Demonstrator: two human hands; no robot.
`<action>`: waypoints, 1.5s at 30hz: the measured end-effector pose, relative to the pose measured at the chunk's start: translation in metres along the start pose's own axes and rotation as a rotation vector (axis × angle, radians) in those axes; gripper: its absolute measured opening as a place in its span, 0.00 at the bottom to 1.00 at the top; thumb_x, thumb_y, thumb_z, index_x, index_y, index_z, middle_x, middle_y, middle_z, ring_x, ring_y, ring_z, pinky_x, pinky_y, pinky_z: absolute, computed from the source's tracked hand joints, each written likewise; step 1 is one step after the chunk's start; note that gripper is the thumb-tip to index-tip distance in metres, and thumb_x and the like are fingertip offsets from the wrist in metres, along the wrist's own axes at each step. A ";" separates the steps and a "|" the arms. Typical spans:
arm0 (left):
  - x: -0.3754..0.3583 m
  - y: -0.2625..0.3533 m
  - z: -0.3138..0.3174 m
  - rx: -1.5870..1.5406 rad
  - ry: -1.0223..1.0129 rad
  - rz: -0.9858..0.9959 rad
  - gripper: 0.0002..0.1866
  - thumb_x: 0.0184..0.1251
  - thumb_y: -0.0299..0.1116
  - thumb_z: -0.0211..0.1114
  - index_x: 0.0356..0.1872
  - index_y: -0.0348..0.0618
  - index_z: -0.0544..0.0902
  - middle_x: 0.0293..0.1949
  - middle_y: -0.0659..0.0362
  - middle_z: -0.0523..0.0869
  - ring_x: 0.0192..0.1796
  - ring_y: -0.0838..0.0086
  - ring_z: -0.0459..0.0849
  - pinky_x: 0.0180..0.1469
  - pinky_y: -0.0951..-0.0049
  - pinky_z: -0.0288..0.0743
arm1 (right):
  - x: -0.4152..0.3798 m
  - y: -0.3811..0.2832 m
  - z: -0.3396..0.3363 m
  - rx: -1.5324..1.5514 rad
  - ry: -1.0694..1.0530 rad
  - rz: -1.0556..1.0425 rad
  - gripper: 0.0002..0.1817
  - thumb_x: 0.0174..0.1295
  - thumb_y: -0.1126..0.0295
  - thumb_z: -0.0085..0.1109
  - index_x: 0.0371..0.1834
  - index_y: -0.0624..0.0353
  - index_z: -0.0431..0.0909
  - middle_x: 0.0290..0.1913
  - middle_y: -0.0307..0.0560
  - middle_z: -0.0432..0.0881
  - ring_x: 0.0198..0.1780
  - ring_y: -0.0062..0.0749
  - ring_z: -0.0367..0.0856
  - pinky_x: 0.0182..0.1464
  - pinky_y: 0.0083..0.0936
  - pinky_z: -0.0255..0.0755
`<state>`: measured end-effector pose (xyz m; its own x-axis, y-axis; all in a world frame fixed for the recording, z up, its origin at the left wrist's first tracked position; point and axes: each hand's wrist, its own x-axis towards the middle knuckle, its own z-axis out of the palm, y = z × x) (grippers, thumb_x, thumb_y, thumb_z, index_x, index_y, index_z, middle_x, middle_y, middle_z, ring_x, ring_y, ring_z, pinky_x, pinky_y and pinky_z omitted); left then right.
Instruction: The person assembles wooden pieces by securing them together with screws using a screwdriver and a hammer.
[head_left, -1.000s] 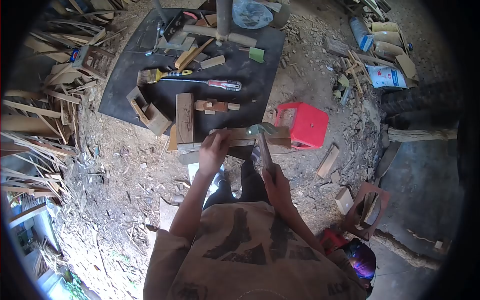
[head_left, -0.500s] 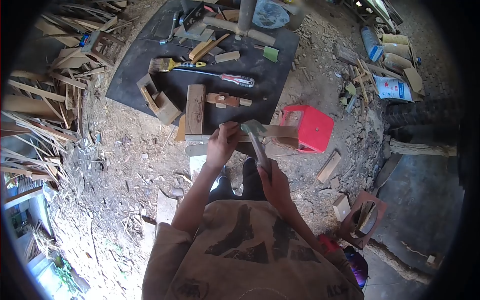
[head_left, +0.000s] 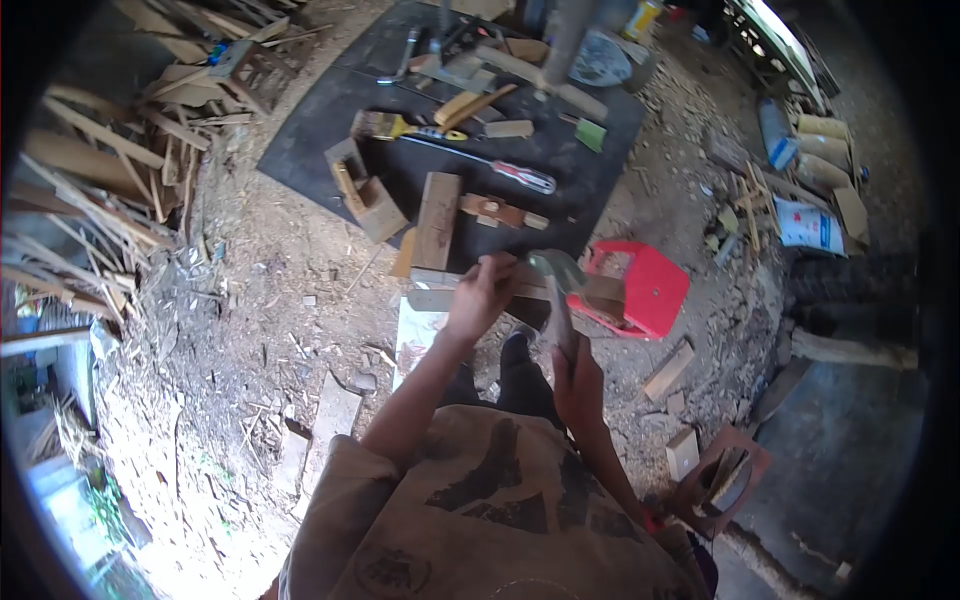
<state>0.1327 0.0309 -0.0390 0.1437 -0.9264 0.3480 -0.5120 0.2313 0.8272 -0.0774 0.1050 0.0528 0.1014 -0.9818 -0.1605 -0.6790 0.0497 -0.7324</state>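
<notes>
My right hand is wrapped round the handle of a claw hammer, whose greenish head is raised just right of my left hand. My left hand has its fingertips pinched over a narrow wooden strip; whatever sits between them is too small to make out. The strip runs right toward a red plastic stool. A thick wooden block stands just beyond my left hand. A long flat piece of wood lies below the strip's left end.
On the dark board lie a paintbrush, a screwdriver, a wooden hand plane, an angled wooden piece and offcuts. Scrap timber is piled at left. Bags stand at right. Chips cover the ground.
The view has turned, so the scene sits farther right and lower. The hammer head has moved slightly away from my left fingertips. Both hands keep their holds.
</notes>
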 end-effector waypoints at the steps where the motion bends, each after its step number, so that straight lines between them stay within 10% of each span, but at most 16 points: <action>1: 0.001 0.003 0.000 -0.010 0.017 0.002 0.17 0.68 0.23 0.76 0.54 0.38 0.79 0.46 0.51 0.95 0.49 0.58 0.96 0.50 0.60 0.90 | 0.000 0.003 0.001 -0.003 -0.016 0.001 0.22 0.81 0.58 0.59 0.65 0.65 0.74 0.45 0.73 0.87 0.48 0.75 0.86 0.45 0.58 0.79; 45: -0.003 -0.005 0.005 0.010 -0.007 0.046 0.15 0.71 0.25 0.76 0.52 0.37 0.80 0.46 0.49 0.96 0.50 0.62 0.97 0.49 0.66 0.89 | -0.016 0.003 0.010 0.036 0.015 -0.023 0.19 0.81 0.57 0.58 0.56 0.65 0.73 0.40 0.72 0.86 0.45 0.75 0.85 0.44 0.59 0.78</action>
<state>0.1305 0.0310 -0.0464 0.1141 -0.9170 0.3824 -0.5267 0.2705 0.8059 -0.0740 0.1229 0.0467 0.1055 -0.9854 -0.1337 -0.6502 0.0334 -0.7590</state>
